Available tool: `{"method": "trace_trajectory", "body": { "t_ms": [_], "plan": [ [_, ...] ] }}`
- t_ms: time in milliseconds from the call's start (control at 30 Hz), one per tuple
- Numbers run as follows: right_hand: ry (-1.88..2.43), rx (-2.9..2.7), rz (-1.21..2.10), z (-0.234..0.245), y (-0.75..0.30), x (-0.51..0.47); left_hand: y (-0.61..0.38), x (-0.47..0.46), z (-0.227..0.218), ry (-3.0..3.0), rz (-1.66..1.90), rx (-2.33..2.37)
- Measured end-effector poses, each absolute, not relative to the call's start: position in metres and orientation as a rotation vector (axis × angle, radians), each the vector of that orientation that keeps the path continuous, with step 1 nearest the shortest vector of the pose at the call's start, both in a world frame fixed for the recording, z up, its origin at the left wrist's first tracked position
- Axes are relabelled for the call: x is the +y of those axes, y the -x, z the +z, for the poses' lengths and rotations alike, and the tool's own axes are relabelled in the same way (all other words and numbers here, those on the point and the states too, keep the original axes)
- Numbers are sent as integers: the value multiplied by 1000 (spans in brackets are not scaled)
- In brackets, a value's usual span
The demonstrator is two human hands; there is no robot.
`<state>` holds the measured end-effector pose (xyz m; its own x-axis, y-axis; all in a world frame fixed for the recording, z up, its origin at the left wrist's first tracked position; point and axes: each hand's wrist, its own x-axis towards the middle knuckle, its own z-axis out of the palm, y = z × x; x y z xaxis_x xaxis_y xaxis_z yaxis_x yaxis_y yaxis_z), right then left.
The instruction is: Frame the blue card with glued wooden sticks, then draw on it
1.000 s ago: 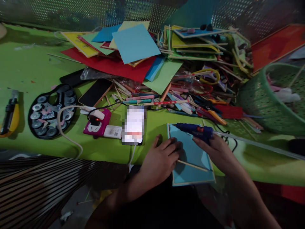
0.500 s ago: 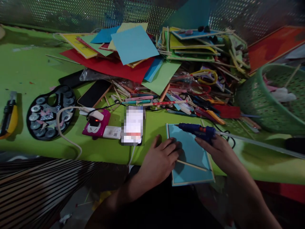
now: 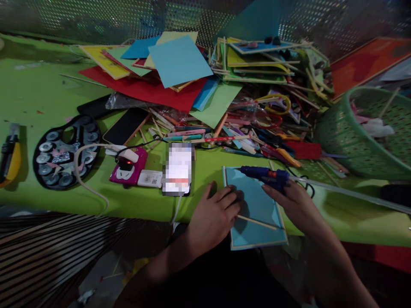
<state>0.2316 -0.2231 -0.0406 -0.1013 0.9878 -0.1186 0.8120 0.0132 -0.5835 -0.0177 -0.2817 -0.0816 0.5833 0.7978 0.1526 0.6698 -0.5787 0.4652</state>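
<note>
Nearest you, a flat rectangular blue sheet, edged with thin pale wooden strips, lies at the tabletop's near edge and juts slightly past it. A slender wooden stick slants across its smooth face. Your left hand rests palm down over the sheet's left side, fingers loosely bent, thumb standing apart. Your right hand is wrapped around a hard, dark blue glue gun, whose tapered nozzle points left above the sheet's far-left corner; a long translucent rod extends from its rear. Farther off and to your left are a glossy phone, a boxy magenta socket block and a rounded black palette with circular wells. Beyond lie a tangle of slim pens and sticks, an open-weave green basket, overlapping coloured paper and, farthest, a perforated screen.
</note>
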Motion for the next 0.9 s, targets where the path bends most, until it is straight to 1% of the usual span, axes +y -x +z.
{"method": "trace_trajectory", "body": {
  "t_ms": [200,433,700,900],
  "plan": [
    [1822,-1966,830,-41,-226,-222,18,-281,-83,-2466,474,1180],
    [1860,-1908,794,-42,-236,-225,19,-281,-83,-2522,426,1201],
    [1853,-1729,1007,-46,-241,-228,18,-281,-85,-2482,461,1180],
    [1785,-1783,1032,-54,-243,-230,18,-282,-84,-2451,520,1181]
  ]
}}
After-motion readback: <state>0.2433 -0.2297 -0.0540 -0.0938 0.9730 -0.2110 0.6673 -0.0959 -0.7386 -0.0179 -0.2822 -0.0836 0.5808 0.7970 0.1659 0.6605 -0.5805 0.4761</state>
